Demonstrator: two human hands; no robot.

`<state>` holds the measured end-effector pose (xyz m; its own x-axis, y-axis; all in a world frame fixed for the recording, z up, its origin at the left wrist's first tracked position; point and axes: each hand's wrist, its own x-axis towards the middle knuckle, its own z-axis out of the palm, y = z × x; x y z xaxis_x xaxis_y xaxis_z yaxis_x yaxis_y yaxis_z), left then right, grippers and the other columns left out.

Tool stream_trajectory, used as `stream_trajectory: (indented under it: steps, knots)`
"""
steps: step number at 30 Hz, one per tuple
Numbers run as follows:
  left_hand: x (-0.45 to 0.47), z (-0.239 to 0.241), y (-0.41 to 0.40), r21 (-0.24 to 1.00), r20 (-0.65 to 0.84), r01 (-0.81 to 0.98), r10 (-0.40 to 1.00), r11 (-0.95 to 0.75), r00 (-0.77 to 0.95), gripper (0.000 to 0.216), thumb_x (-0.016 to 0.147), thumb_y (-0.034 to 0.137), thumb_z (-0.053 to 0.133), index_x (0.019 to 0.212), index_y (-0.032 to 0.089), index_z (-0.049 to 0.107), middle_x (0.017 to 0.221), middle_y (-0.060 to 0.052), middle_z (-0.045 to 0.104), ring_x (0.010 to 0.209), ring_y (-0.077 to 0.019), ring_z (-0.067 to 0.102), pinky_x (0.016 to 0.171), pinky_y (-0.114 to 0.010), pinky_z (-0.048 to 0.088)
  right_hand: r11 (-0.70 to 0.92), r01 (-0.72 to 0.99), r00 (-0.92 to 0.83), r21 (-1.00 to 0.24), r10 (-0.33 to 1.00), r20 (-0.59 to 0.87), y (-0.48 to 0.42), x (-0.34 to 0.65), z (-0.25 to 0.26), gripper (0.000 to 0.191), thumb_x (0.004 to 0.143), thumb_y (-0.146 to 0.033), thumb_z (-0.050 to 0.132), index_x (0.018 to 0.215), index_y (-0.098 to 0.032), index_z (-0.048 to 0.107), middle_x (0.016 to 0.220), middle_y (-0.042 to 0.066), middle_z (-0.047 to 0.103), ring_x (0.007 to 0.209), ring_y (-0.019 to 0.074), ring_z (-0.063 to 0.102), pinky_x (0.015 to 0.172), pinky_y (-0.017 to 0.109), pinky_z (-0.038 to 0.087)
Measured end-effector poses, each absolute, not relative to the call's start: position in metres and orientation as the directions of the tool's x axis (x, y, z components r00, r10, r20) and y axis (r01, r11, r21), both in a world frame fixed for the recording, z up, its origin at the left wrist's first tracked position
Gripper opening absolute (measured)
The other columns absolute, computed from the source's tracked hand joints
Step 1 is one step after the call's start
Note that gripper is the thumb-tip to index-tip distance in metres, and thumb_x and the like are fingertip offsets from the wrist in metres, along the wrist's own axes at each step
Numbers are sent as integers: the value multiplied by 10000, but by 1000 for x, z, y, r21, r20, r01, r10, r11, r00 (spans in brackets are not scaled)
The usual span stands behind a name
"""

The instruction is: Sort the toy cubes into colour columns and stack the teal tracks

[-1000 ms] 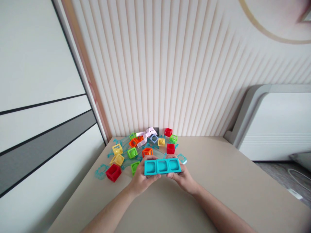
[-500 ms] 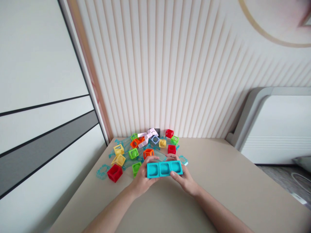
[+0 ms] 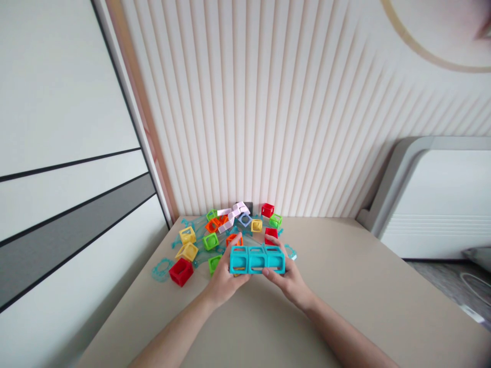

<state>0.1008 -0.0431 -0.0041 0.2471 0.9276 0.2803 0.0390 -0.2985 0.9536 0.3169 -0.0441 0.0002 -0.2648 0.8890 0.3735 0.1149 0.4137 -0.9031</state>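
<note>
Three turquoise cube blocks joined in a row are held up over the table, with openings showing in their sides. My left hand grips the left end, its fingers closed round it. Round the right end is my right hand, with the thumb pressed on the lower front edge. Just behind the row stands an orange block, partly covered. A green block lies close to my left hand, and a red block sits behind my right fingers.
Loose blocks in several colours spread over the table toward the ribbed wall, among them a red block and a yellow block. Clear blue track pieces and a pale pink linked piece lie among them. A white cabinet borders the left.
Both hands have tilted the turquoise row, so its open upper sides now show instead of mainly the recessed faces. It has shifted slightly up and left. The scattered blocks stay put.
</note>
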Motion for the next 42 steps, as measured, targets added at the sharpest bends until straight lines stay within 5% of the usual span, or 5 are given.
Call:
stream_trajectory:
  steps: [6,10,20,30,42]
  knots:
    - [97,-2,-39,977,210,-127,899,-174,385,805,782,449,774,1469,238,410,1319,-105,666,1197,-302,638,1081,-503,446,504,183,-244,-844,855,458,-41,315,-3,256,870,-495,691,990,-283,772,1556,31,355,1453,310,291,1212,466,250]
    - [95,2,-38,969,245,-110,915,-221,319,955,797,454,769,1560,237,238,1231,-95,711,1150,-284,663,1077,-492,450,522,150,-286,-839,836,469,-40,315,-7,253,865,-494,697,991,-288,776,1565,22,348,1412,300,360,1196,466,287]
    - [102,-1,-41,972,227,-127,931,-198,286,993,803,476,760,1578,229,191,1316,-125,661,1185,-294,641,1085,-483,442,454,72,-248,-888,870,425,-43,317,1,407,919,-579,569,802,-231,744,1458,74,493,1349,319,434,1139,481,351]
    - [102,7,-42,977,197,-130,957,-172,215,826,843,498,711,1531,232,339,1248,-95,703,1144,-286,661,1042,-457,486,421,86,-297,-903,876,380,-42,318,-1,378,865,-588,647,971,-247,772,1427,85,509,1377,328,395,1145,499,354]
    - [101,0,-39,977,193,-137,944,-160,266,704,769,439,797,1375,221,514,1234,-84,709,1112,-281,682,1019,-446,505,450,111,-270,-886,872,409,-42,318,-2,291,882,-519,665,864,-247,766,1474,68,465,1375,327,416,1171,488,332]
